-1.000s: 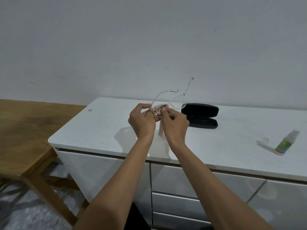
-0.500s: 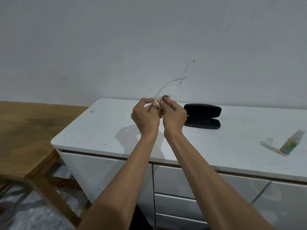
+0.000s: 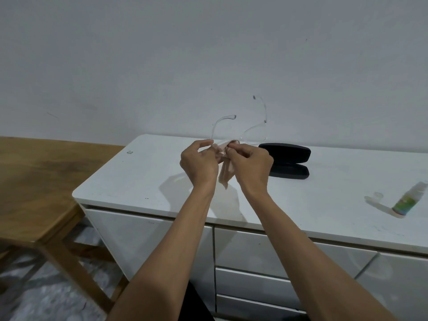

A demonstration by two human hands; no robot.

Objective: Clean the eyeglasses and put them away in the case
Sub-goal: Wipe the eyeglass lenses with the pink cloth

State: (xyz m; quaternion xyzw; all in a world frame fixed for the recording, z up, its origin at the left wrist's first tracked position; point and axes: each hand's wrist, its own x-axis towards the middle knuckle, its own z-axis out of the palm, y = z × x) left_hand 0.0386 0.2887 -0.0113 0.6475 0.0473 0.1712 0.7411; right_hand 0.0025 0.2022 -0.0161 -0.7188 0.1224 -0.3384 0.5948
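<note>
Open black case [image 3: 287,163] on the white tabletop [image 3: 139,177] just behind the right hand [image 3: 251,166], spray bottle [image 3: 408,200] lying far right, wooden table [image 3: 34,181] at left. Glasses [image 3: 240,133] up over the tabletop, clear arms pointing away toward the wall, pinched by the left hand [image 3: 199,165] while right-hand fingers close on a beige cloth [image 3: 224,167] at the lens. Lenses nearly invisible, front mostly hidden behind fingers.

— Operator A: Can I read any lettering from here?
— Operator B: None. The spray bottle [image 3: 408,200] on the table [image 3: 143,179] carries a green-and-blue label, its print too small and blurred for me to read; the case [image 3: 287,161] shows plain black.
</note>
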